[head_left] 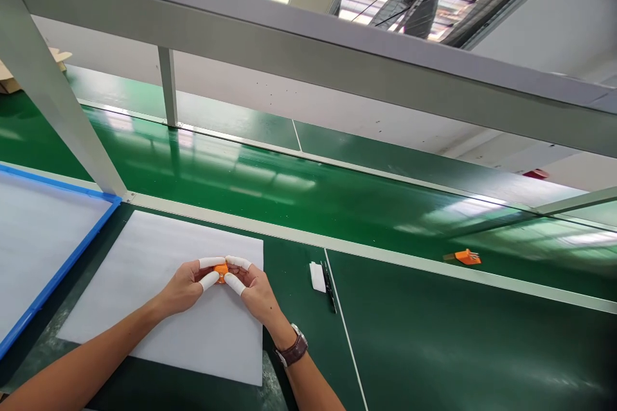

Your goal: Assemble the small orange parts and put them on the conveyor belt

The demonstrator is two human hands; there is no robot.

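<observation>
A small orange plastic part (221, 271) is pinched between the fingertips of both hands, over a white sheet (207, 340). My left hand (186, 284) grips its left side with thumb and forefinger. From the right, my right hand (256, 289) closes on the same part. White finger cots cover the thumb and forefinger of each hand. The fingers hide the part's edges, and its exact kind is too small to tell. A brown-strapped watch (294, 348) is on the right wrist.
Right of the sheet, a small white card (317, 277) lies beside a black pen-like item (330, 288). Farther right is an orange plug-like piece (467, 257) with metal prongs. A blue-taped white surface (62, 231) lies left. A grey frame bar (308, 51) crosses above the green bench (457, 340).
</observation>
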